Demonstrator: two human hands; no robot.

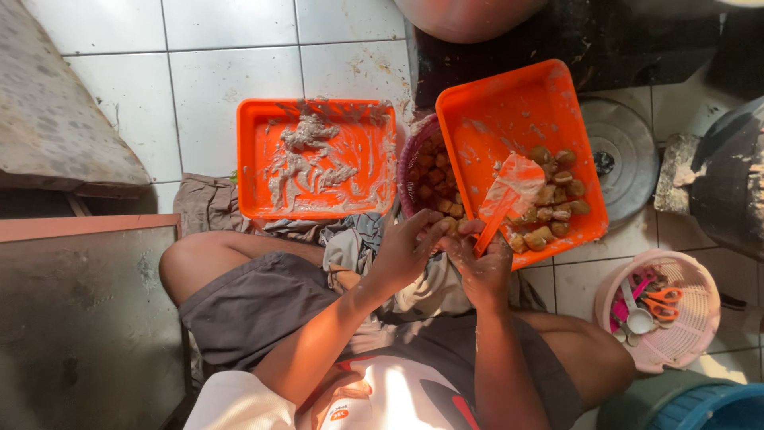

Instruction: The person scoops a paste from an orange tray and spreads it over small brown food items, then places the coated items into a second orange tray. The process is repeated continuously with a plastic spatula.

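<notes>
Two hands meet at the near rim of the tilted orange tray (509, 99): the right hand (483, 267) is closed round an orange spatula (509, 195), and the left hand (406, 247) pinches a small brown piece (450, 226) (fingers narrow). Beside them a smeared orange tray (263, 159) lies flat on white floor tiles (207, 56). A pink basket (676, 342) crowds the right side, and little bare floor shows between.

Orange trays (263, 119) and spatula (501, 203); pink basket (676, 346); white floor tiles (215, 48).
</notes>
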